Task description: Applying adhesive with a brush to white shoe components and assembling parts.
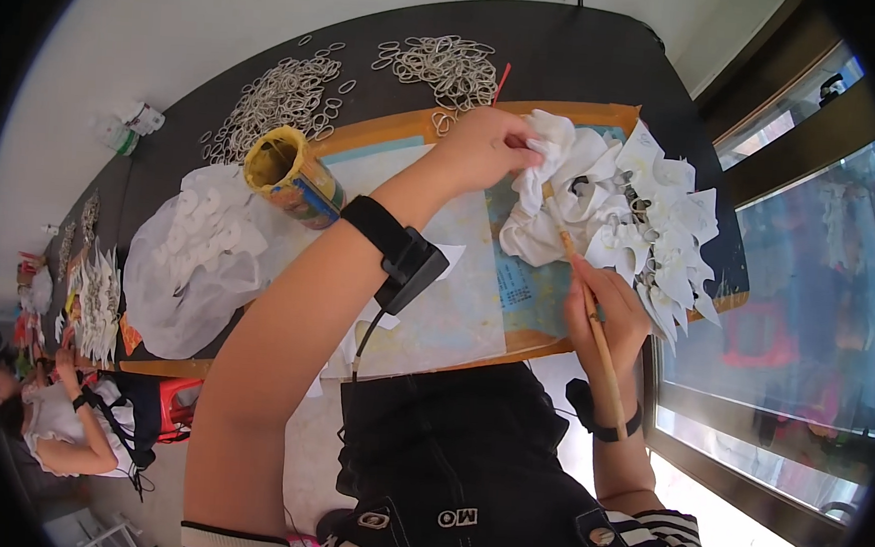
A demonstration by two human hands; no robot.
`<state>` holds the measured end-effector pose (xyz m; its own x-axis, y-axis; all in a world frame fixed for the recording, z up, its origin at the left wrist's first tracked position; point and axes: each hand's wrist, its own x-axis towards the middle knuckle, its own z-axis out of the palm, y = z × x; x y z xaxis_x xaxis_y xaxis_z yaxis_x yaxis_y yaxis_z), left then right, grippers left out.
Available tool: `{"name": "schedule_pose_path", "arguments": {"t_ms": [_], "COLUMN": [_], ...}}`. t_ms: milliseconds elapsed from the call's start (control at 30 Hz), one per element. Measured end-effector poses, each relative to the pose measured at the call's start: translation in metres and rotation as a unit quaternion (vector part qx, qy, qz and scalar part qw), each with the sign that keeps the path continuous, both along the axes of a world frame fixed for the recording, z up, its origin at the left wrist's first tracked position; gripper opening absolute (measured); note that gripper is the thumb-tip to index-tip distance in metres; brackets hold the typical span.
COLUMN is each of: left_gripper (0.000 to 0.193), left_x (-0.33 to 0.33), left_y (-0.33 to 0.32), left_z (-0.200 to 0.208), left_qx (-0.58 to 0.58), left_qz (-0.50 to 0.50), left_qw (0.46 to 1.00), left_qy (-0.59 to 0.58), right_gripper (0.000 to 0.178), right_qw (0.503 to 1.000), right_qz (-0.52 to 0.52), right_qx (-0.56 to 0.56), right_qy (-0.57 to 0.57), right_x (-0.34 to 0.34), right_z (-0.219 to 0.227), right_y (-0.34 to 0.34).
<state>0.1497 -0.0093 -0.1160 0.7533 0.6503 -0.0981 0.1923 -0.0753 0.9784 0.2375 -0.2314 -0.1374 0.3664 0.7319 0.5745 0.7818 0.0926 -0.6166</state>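
Observation:
My left hand point(490, 151) reaches across the table and pinches a fold of crumpled white cloth point(535, 234) between thumb and fingers. Held in my right hand point(615, 315) is a slim wooden stick point(607, 369), like a brush handle. Its upper end points at the cloth's lower edge; I cannot tell whether it touches or has bristles. Right beside the cloth stands a cluster of white pointed paper pieces point(696, 224) with metal rings among them. White sheets point(445, 319) with yellowish stains lie under my left forearm.
A yellow-rimmed, smeared can point(312, 196) stands left of the sheets. Behind it lie piles of metal rings point(278, 103). A translucent plastic bag point(170, 307) with white pieces lies at the left. Another person point(77, 432) sits far left. Glass door panels point(807, 286) flank the table's right.

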Motion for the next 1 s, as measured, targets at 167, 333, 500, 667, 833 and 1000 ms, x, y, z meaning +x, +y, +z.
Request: {"name": "schedule_pose_path", "arguments": {"t_ms": [167,333,500,667,833,1000], "left_gripper": [0.017,0.022,0.025,0.025,0.024,0.023], "left_x": [0.010,0.014,0.021,0.026,0.028,0.028], "left_y": [-0.015,-0.030,-0.029,-0.028,-0.030,-0.032], "left_z": [-0.008,-0.022,-0.024,-0.023,-0.021,-0.024], "left_qx": [0.260,0.296,0.258,0.270,0.307,0.327], "left_qz": [-0.066,0.027,0.033,0.030,0.026,0.030], "left_qw": [0.962,0.954,0.963,0.960,0.946,0.939], "left_qy": [0.041,0.043,0.075,0.068,0.097,0.104], "right_gripper": [0.024,0.023,0.024,0.024,0.025,0.026], "right_qw": [1.000,0.999,1.000,1.000,1.000,0.999], "right_qz": [0.007,-0.001,0.007,0.003,0.000,-0.017], "right_qx": [-0.017,-0.025,0.001,0.000,0.000,-0.006], "right_qy": [0.022,0.026,-0.009,-0.008,0.015,0.044], "right_x": [0.003,0.001,0.002,0.004,0.005,0.005], "right_z": [-0.001,-0.002,-0.010,-0.014,-0.015,-0.017], "right_y": [0.002,0.000,0.001,0.000,0.000,-0.002]}}
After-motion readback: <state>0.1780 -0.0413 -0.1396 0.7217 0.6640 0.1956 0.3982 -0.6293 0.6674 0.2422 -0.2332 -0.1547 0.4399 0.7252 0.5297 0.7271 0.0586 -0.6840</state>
